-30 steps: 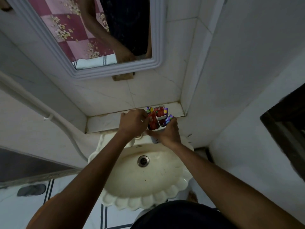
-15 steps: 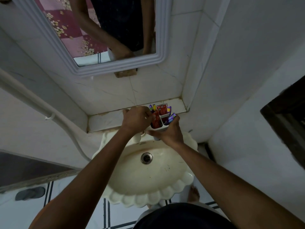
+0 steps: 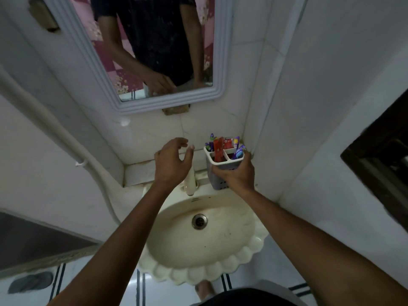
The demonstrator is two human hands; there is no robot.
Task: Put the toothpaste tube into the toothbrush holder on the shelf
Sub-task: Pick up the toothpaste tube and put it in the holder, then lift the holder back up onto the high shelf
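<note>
The right hand (image 3: 237,173) is clamped around the holder (image 3: 223,171); the red tube (image 3: 218,150) stands inside. The left hand (image 3: 171,163) hovers beside, fingers apart.

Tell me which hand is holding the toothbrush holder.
The right hand grips the holder from the side; the left hand hovers open beside it, holding nothing.

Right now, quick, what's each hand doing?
Left hand: open, holding nothing.
Right hand: closed around the toothbrush holder, with the toothpaste tube inside it.
</note>
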